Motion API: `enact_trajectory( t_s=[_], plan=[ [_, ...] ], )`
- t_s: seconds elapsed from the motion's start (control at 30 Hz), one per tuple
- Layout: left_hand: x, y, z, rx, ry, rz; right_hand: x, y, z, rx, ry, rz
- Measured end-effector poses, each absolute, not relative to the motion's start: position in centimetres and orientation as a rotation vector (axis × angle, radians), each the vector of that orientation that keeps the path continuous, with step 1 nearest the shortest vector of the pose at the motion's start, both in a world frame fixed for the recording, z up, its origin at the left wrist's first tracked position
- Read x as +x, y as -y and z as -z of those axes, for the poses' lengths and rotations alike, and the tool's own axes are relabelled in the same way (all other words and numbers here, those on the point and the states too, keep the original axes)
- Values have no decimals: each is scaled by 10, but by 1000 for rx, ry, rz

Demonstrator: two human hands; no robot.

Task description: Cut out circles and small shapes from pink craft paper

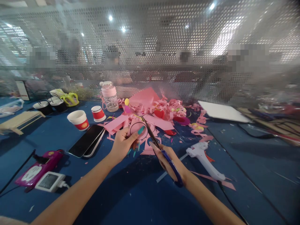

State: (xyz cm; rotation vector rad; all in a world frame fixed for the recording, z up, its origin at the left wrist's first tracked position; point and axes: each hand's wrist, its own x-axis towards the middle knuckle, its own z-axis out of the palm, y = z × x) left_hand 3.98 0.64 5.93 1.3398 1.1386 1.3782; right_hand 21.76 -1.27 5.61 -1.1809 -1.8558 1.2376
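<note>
Between thumb and fingers, my left hand [124, 142] pinches a piece of pink paper [133, 127] with dark circles drawn on it. My right hand [167, 156] grips a pair of scissors [172, 165] with dark blue handles. The blades point away from me and lie at the paper's right part, by the drawn circles; whether they touch it I cannot tell. A pink cutout with a hole in it [150, 147] lies on the table just below the blades. Behind both hands spreads a heap of pink paper scraps and strips [168, 107].
Right of my right hand lies a white glue gun [203, 159] with a cord. To the left are a black-screened phone [86, 140], paper cups [78, 120], a purple power strip [39, 168] and a white charger [50, 181]. A pink-lidded bottle [109, 97] stands before the perforated metal screen [150, 47].
</note>
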Motion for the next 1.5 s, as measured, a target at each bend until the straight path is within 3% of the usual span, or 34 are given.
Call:
enact_trajectory(
  t_s=[1.5],
  plan=[
    [37, -7, -61, 1371, -1097, -1303, 218, 11, -57, -1212, 1855, -1253]
  ],
)
